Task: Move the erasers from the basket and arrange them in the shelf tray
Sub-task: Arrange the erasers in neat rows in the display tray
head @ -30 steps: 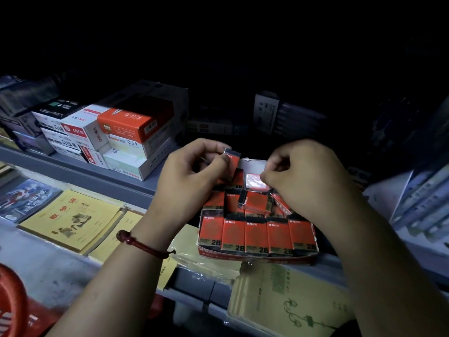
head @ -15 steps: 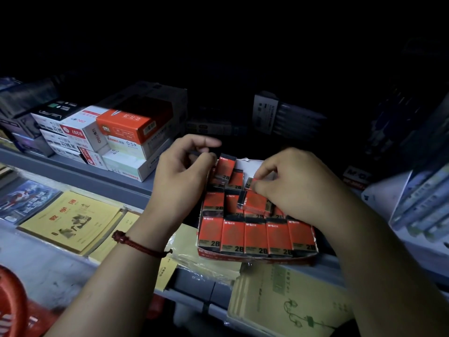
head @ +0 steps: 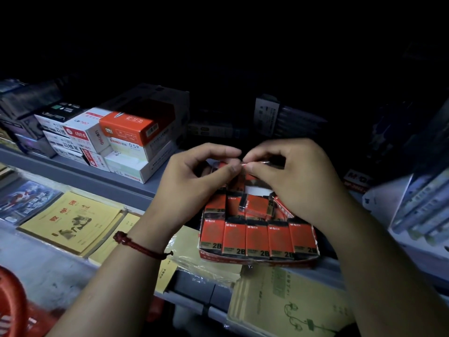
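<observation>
1. The shelf tray (head: pixel 257 258) is a red card tray. It sits at the front edge of the grey shelf (head: pixel 80 171), with its open top facing the person.
2. The front row of erasers (head: pixel 257 238) is five red "2B" packs standing upright against the tray's front wall, each touching the next. The labels face outward, judged to be for display and to brace the rows behind.
3. Behind that row the filling is uneven. One loose eraser (head: pixel 255 205) leans tilted, and bare white tray floor shows toward the back edge, so room remains.
4. The right hand (head: pixel 298 186) pinches a held eraser (head: pixel 257 162) between thumb and forefinger. It is seen edge-on above the tray's back edge.
5. The left hand (head: pixel 194 183) has thumb and forefinger curled in to meet the right fingertips. I cannot tell whether it grips the piece or only steadies it. The purpose is judged to be squaring the piece before it is set down.
6. The basket (head: pixel 12 300) shows only a red rim below the shelf's left end, well apart from the tray. Its contents are not visible.
7. Stacked boxes (head: pixel 121 139) occupy the shelf's left part, and yellow notebooks (head: pixel 70 220) lie on the tier below.
8. Assessment: the task is partly done. The leaning piece may topple its neighbours when the next eraser goes in.
</observation>
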Motion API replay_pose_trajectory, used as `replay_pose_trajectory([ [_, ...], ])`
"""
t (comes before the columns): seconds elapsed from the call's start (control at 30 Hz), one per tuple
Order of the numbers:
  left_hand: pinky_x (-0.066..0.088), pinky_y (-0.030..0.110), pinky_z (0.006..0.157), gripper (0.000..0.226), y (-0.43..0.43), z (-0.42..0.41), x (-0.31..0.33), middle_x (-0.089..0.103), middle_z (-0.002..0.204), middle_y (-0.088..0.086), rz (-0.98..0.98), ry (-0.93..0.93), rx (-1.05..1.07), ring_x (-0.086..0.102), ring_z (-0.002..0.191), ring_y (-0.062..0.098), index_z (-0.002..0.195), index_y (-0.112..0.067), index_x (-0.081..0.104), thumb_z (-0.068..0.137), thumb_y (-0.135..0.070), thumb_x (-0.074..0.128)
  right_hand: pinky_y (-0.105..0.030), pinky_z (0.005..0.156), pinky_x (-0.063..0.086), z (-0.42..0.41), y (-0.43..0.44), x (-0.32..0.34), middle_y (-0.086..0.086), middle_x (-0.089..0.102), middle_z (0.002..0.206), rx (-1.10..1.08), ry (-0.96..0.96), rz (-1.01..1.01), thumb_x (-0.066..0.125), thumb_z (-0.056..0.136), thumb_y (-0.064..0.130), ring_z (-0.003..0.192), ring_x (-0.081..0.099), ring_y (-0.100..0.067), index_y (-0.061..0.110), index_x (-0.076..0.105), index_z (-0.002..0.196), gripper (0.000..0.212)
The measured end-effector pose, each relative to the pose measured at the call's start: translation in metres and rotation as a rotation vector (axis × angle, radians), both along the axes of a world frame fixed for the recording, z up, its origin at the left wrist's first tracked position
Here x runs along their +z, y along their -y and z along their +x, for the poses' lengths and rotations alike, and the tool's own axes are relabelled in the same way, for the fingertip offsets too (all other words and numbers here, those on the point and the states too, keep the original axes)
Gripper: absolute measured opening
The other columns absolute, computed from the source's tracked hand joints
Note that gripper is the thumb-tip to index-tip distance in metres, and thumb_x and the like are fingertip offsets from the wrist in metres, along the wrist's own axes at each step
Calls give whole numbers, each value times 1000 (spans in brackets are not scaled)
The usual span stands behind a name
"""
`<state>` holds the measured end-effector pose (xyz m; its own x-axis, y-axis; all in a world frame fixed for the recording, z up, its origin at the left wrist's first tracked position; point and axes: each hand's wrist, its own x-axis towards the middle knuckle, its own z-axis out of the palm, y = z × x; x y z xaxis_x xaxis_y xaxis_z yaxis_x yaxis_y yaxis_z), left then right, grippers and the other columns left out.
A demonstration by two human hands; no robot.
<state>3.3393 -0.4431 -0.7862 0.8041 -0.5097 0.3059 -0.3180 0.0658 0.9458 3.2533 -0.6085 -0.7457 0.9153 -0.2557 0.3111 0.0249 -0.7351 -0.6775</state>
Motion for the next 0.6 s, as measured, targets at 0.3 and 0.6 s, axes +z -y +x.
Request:
replay_pose_trajectory([
  [0.3, 62, 50, 88, 16, -1, 1, -1, 79, 95, 8, 18, -15, 2, 75, 95, 34, 106, -12, 79, 90, -13, 77, -11, 66, 49, 3, -1, -2, 13, 70, 84, -49, 82, 161, 80, 86, 24, 74, 63, 0, 28, 73, 99, 16],
  [0.6, 55, 58, 71, 4, -3, 3, -4, 75, 87, 18, 55, 3, 5, 66, 84, 50, 95, -21, 79, 94, -20, 75, -6, 64, 45, 0, 6, 0, 22, 70, 75, -177, 77, 151, 77, 88, 29, 80, 65, 7, 33, 73, 81, 9],
])
